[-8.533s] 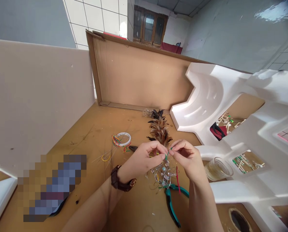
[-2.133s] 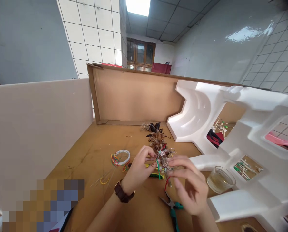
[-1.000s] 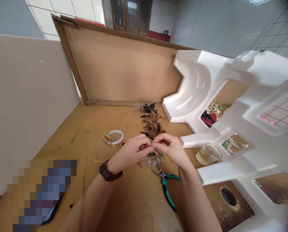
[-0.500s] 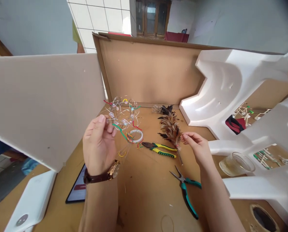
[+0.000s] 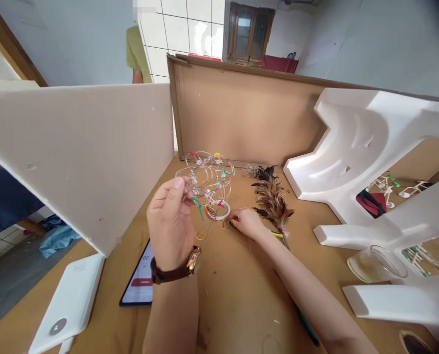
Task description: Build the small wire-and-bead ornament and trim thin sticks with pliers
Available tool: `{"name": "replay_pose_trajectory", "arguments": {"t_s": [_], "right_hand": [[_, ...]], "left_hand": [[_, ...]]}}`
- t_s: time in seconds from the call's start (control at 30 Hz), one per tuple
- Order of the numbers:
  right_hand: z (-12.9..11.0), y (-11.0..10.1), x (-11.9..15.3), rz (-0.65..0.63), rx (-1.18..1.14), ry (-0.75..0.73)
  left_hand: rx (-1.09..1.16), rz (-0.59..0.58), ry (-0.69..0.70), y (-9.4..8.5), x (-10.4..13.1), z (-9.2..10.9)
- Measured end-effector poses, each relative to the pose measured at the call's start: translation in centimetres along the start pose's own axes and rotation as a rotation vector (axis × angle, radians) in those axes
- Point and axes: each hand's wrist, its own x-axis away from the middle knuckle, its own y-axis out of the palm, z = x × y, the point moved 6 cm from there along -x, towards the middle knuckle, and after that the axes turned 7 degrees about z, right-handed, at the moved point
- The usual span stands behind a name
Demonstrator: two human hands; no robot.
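My left hand (image 5: pixel 171 216), wearing a wristwatch (image 5: pixel 193 260), pinches the edge of a ring of looped clear strands and beads (image 5: pixel 208 179) with coloured wire ends. The ring is held up above the table. Below it lies a white roll (image 5: pixel 224 210) with red, green and yellow wires about it. My right hand (image 5: pixel 248 222) is low beside the roll, fingers curled down; what they grip is hidden. It covers most of the combination pliers, leaving a yellow handle (image 5: pixel 277 235) visible. A bunch of brown feathers (image 5: pixel 271 196) lies just beyond.
Green-handled pliers (image 5: pixel 307 322) lie partly under my right forearm. A phone (image 5: pixel 138 282) and a white power bank (image 5: pixel 72 300) are at left. Foam pieces (image 5: pixel 352 123) and a glass cup (image 5: pixel 376 265) stand at right. Cardboard (image 5: pixel 248 113) walls the back; a person's sleeve (image 5: pixel 136 49) shows behind.
My right hand has moved left from the feather bunch to the pliers beside the roll. My left hand still holds the beaded ring, now turned slightly. The view has shifted left.
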Motion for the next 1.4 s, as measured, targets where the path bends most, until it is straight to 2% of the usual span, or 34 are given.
{"name": "replay_pose_trajectory", "arguments": {"t_s": [0.1, 0.23, 0.5, 0.63, 0.87, 1.4], "right_hand": [[-0.2, 1.5, -1.1, -0.041, 0.030, 0.021], [-0.1, 2.8, -1.2, -0.068, 0.052, 0.032], [1.3, 3.3, -0.8, -0.034, 0.065, 0.105], [1.7, 3.5, -0.7, -0.014, 0.052, 0.127], [2.0, 3.7, -0.7, -0.006, 0.045, 0.142], [2.6, 4.1, -0.7, 0.038, -0.044, 0.179]], "left_hand": [[0.014, -0.021, -0.040, -0.1, -0.5, -0.8], [0.045, -0.033, -0.097, -0.1, -1.4, -2.2], [0.149, -0.074, -0.360, 0.3, -1.9, -4.5], [0.179, -0.083, -0.427, 0.4, -1.9, -5.2], [0.176, -0.114, -0.434, 0.6, -1.7, -5.3], [0.200, -0.105, -0.441, 0.6, -1.8, -5.4]]}}
